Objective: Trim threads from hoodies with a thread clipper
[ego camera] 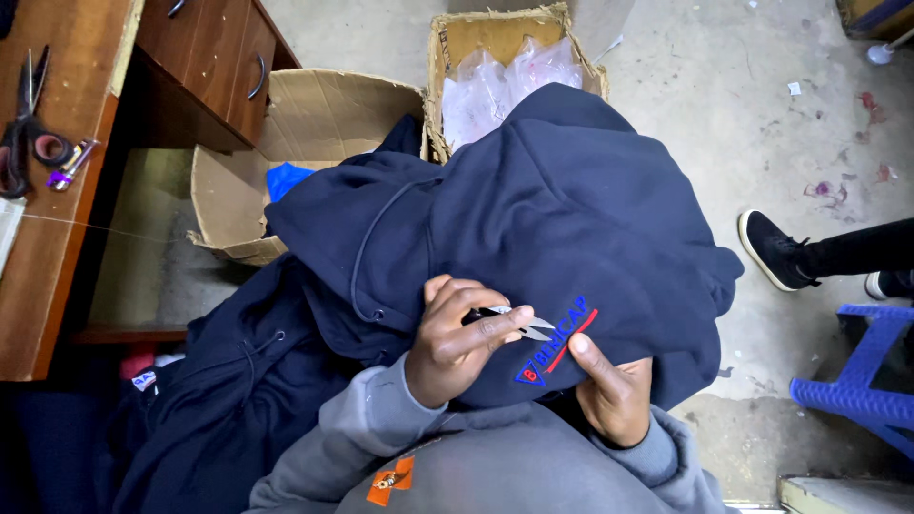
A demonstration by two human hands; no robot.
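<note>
A wooden desk (57, 219) with drawers (214, 62) stood at the left, bearing scissors (24, 124) and a small lighter (69, 165). Two open cardboard boxes sat on the concrete floor (752, 124), one (314, 124) holding something blue, the other (495, 33) clear plastic bags (495, 86). At the right were a blue plastic stool (862, 381) and another person's black shoe (773, 249).

Stained grey concrete floor (724, 105); wooden desk (57, 209) with drawers (214, 67) at ten o'clock; blue plastic stool (871, 381) at four.
</note>
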